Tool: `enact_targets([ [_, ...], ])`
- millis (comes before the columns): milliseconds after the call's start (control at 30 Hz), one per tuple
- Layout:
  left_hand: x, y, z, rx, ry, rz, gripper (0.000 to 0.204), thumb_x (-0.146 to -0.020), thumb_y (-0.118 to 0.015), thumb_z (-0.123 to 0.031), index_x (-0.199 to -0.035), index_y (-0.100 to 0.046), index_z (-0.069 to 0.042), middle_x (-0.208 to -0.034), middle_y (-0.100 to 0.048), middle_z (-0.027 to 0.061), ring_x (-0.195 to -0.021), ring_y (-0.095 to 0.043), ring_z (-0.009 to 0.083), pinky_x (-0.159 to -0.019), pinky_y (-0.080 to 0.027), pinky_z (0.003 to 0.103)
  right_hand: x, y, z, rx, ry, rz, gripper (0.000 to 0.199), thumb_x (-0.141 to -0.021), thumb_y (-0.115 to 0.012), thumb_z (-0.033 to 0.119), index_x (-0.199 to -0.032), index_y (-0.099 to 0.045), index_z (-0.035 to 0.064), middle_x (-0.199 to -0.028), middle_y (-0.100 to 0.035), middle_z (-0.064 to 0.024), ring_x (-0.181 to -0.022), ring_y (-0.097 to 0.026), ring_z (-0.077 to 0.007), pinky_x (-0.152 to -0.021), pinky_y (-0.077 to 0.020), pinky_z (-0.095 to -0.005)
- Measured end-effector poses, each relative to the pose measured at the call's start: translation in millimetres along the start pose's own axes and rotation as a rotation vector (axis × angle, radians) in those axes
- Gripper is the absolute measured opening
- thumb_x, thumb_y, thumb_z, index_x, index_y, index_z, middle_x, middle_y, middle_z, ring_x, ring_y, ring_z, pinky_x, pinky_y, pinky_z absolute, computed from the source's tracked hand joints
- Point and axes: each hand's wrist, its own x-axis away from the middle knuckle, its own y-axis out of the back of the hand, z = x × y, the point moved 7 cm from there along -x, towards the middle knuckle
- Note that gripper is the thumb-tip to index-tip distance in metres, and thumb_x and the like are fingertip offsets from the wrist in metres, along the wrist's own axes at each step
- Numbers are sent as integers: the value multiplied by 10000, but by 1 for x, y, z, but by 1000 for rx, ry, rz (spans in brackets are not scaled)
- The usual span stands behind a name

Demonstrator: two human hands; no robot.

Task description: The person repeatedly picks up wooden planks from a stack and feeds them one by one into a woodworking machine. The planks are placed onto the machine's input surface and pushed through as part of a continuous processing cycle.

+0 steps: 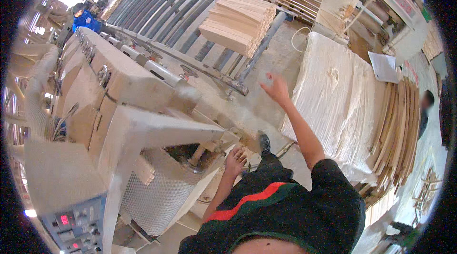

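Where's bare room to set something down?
Free: the roller conveyor left of the plank stack; the floor between that conveyor and the wrapped stack, beneath the right hand. Crowded: around the left hand, close to the machine; the wrapped stack's right side, lined with boards.

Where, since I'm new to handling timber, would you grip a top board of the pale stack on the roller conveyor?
Probably by its right-hand end, coming from the picture's right: the layered ends of the stack seem to face that way, across the conveyor's end roller. The right hand, seemingly empty, is nearer than the left.
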Motion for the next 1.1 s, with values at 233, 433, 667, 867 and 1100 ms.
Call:
enact_targets([
  [233, 10, -46, -26, 82, -93, -93, 399, -892, -493, -347, -1202, -475, -98, -1070, -535, 95, -856, -570, 252, -729, -475, 387, -195, -52, 19, 238, 64, 108, 916, -608, -735, 581, -1304, -420, 76, -1314, -385, -289, -1237, -338, -448, -985, -316, -551],
  [433, 5, -61, -36, 179, -123, -210, 384, -895, -498, -321, -1213, -476, -107, -1087, -529, 107, -857, -568, 259, -741, -477, 387, -221, -112, 6, 242, -68, 58, 1053, -538, -807, 522, -1324, -337, 2, -1337, -285, -369, -1260, -282, -496, -1032, -279, -528],
  [667, -8, -74, -31, 147, -77, -238, 396, -896, -494, -326, -1233, -467, -118, -1103, -525, 108, -852, -569, 253, -747, -468, 389, -237, -101, 3, 260, -187, 63, 1080, -522, -833, 466, -1333, -306, -13, -1307, -329, -362, -1219, -325, -496, -1026, -296, -508],
  [867, -15, -79, -35, 134, -138, -168, 409, -892, -507, -329, -1236, -466, -111, -1095, -541, 101, -861, -574, 256, -744, -467, 391, -232, -97, 4, 263, -138, 12, 1098, -528, -804, 457, -1351, -268, -34, -1227, -365, -365, -1166, -358, -491, -995, -333, -492],
  [1100, -10, -86, -39, 96, -149, -188, 452, -908, -464, -382, -1264, -442, -104, -1087, -538, 107, -863, -581, 258, -759, -461, 391, -239, -92, 11, 332, -139, 109, 1078, -543, -763, 539, -1364, -294, 20, -1235, -359, -363, -1175, -363, -475, -979, -337, -520],
])
